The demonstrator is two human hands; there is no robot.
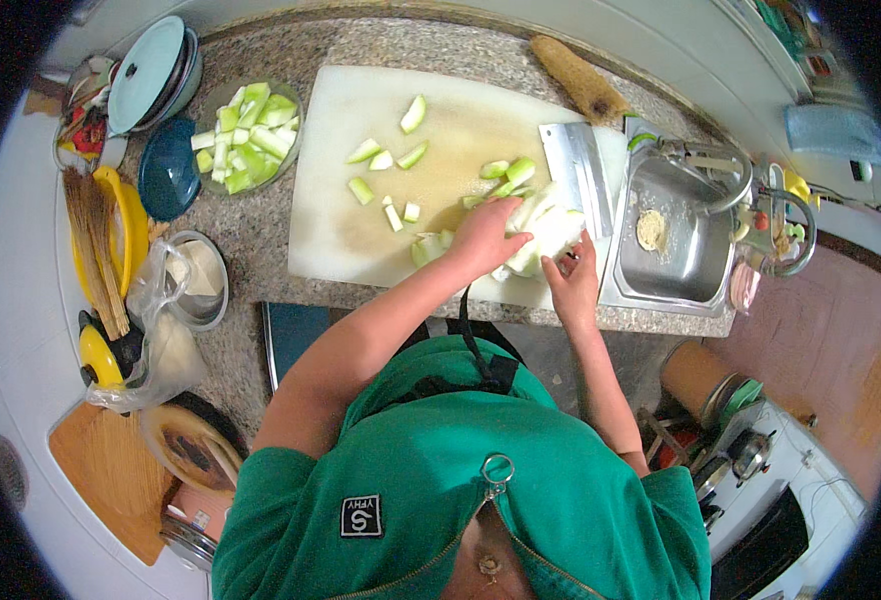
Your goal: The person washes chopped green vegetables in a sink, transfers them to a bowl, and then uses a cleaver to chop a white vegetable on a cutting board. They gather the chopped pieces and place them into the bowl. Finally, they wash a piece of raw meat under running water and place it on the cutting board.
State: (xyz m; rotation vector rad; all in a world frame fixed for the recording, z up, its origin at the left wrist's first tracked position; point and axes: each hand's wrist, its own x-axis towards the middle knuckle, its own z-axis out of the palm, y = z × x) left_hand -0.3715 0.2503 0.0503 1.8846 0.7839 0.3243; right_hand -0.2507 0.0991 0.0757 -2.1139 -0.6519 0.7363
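Observation:
On a white plastic cutting board (335, 150), my left hand (485, 232) and my right hand (574, 281) close from two sides around a pile of pale, cut vegetable pieces (545, 225). Some of the pile is hidden behind my fingers. Green-skinned pieces (517, 174) lie just beyond it, and several more chunks (362, 190) are scattered over the board's left half. A cleaver (577, 176) rests flat at the board's right end, beyond my right hand. Left of the board, a clear bowl (298, 139) holds many green and white vegetable chunks (249, 139).
A steel sink (680, 277) with pale scraps (651, 229) adjoins the board's right end. Behind the board lies a long brown root or gourd (579, 79). At left stand a blue bowl (167, 169), a metal bowl with a white block (200, 270), a plastic bag (174, 352) and a yellow basket (131, 217).

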